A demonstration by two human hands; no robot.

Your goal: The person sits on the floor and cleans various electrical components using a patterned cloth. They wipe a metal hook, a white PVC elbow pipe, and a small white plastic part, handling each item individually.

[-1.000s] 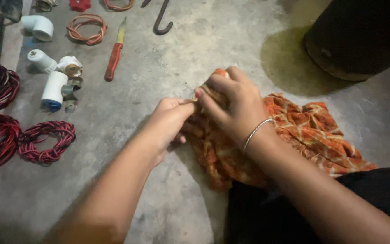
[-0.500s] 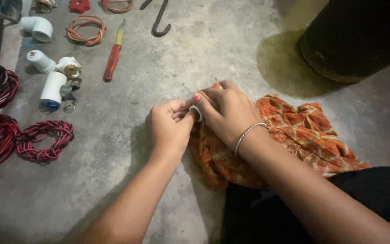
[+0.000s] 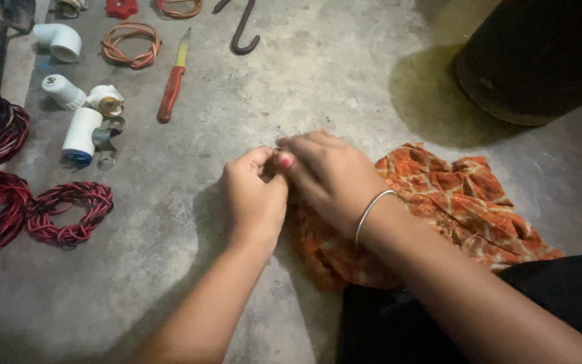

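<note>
**Hands meet over an orange cloth on the concrete floor**

The grey concrete floor (image 3: 291, 74) carried clutter at the left: red wire coils (image 3: 69, 212), white pipe fittings (image 3: 81, 131) and a red-handled knife (image 3: 172, 84). At centre, the left hand (image 3: 254, 199) was curled shut, its fingertips pressed against the right hand (image 3: 328, 175); what they pinched I could not tell. The right hand lay on the crumpled orange cloth (image 3: 466, 202), spread rightward on the floor.
</note>
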